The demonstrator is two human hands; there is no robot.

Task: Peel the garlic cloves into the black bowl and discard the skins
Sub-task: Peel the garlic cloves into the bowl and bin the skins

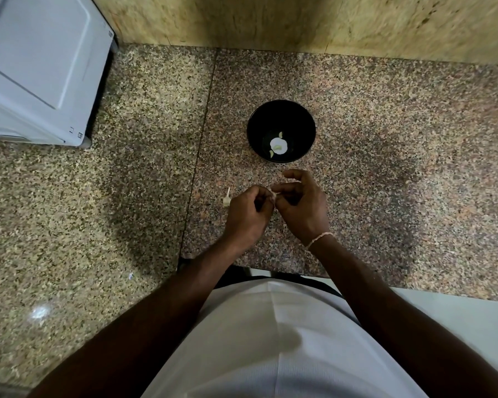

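A home kitchen — speckled granite counter [385, 139], stone backsplash [270, 21], white appliance [35, 67] in the corner.

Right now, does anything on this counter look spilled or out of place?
Nothing is spilled. One loose scrap, probably a garlic stem, lies on the granite counter just left of the left hand. The black bowl stands upright with a few peeled cloves inside.
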